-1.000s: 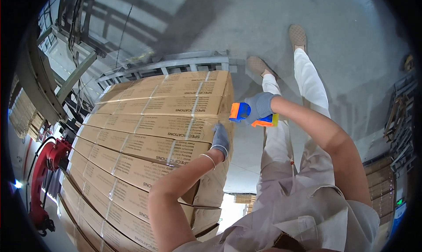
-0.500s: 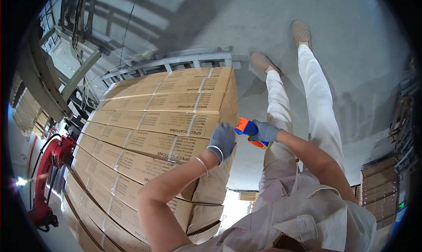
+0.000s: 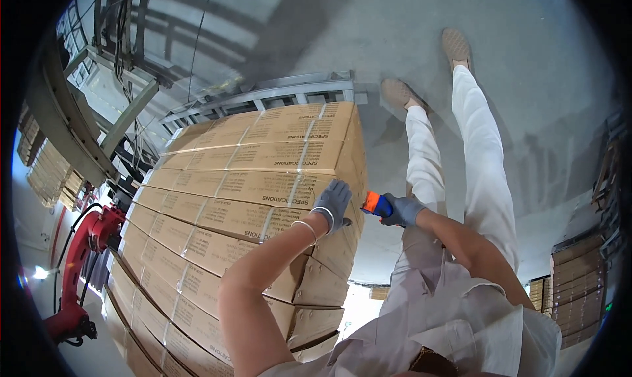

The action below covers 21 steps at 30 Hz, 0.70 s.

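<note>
My left hand [image 3: 334, 202], in a grey glove with a white band at its cuff, lies against the corner of a brown cardboard box [image 3: 289, 187] in a tall stack. Its fingers are stretched out and hold nothing. Just to the right, my right hand [image 3: 403, 210], gloved in grey too, is closed around an orange-and-blue handheld tool [image 3: 376, 204]. The tool's orange end faces the stack, with a small gap between them. Its exact kind is hidden by my fingers. Pale straps [image 3: 304, 150] run across the long printed faces of the boxes.
A grey metal frame [image 3: 263, 95] stands along the stack's far end. On the left are a red robot arm [image 3: 79, 258] and a steel structure with cables [image 3: 128, 117]. More stacked boxes [image 3: 577, 288] are at the right. My feet [image 3: 403, 94] stand on the grey floor.
My left hand has opened from a curled shape and flattened on the box. My right hand has drawn the tool slightly away from it to the right. The view has shifted a little.
</note>
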Each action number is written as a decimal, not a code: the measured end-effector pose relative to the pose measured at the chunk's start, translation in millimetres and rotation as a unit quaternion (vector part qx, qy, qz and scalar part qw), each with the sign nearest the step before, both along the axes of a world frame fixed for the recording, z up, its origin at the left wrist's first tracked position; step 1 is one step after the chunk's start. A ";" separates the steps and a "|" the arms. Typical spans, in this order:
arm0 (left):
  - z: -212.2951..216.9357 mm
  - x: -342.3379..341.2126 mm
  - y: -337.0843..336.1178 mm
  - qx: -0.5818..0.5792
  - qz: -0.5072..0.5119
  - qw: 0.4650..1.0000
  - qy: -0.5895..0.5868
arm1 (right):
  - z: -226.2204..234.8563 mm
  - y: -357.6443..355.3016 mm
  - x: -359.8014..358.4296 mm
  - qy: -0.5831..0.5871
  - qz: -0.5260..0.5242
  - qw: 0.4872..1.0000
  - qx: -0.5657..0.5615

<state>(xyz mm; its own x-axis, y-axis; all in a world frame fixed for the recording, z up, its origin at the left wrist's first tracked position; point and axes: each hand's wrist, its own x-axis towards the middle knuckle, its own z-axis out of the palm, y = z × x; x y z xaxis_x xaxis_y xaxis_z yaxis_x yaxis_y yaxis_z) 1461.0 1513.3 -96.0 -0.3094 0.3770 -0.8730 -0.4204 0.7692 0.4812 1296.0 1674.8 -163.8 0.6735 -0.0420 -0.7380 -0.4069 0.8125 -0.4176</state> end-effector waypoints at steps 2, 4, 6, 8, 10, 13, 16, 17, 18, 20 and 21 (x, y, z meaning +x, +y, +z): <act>-3.4 -5.5 2.6 0.015 -0.063 0.998 -0.025 | -4.6 7.4 11.7 -0.009 0.004 0.999 -0.052; -8.6 -9.3 3.8 0.013 -0.096 0.995 -0.025 | -17.2 8.1 16.2 -0.013 0.008 0.994 -0.105; -12.6 -8.8 11.2 0.015 -0.130 0.991 -0.029 | -28.0 -29.8 20.9 -0.066 0.120 0.979 -0.152; -17.3 -8.9 26.7 -0.062 -0.194 0.979 -0.007 | -44.8 -46.3 36.6 -0.085 0.178 0.967 -0.160; -45.3 52.1 79.0 -0.137 -0.288 0.948 -0.010 | -46.3 -74.9 63.2 -0.118 0.237 0.947 -0.182; -53.4 70.9 98.8 -0.191 -0.380 0.905 -0.002 | -39.8 -100.0 87.9 -0.173 0.298 0.925 -0.159; -43.1 64.3 93.4 -0.165 -0.387 0.907 -0.006 | -27.6 -89.0 143.8 -0.159 0.478 0.831 -0.235; -50.2 41.8 87.6 -0.162 -0.392 0.905 0.015 | -31.5 -43.0 167.2 0.013 0.530 0.816 -0.230; -57.6 16.3 82.9 -0.157 -0.398 0.903 0.044 | -53.4 4.3 166.1 -0.021 0.536 0.800 -0.268; -46.7 13.1 77.4 -0.136 -0.403 0.904 0.045 | -52.6 21.9 138.2 -0.080 0.539 0.774 -0.324; -30.2 19.7 73.2 -0.124 -0.404 0.906 0.034 | -36.4 -24.6 117.9 -0.113 0.485 0.830 -0.253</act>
<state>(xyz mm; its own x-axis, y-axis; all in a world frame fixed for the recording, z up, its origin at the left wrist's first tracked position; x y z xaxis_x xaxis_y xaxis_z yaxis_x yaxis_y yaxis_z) 1480.7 1586.6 -126.2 -0.0773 0.2988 -0.9512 0.3519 0.9008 0.2543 1413.9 1650.1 -200.2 0.6901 0.3341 -0.6419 -0.6322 -0.1534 -0.7595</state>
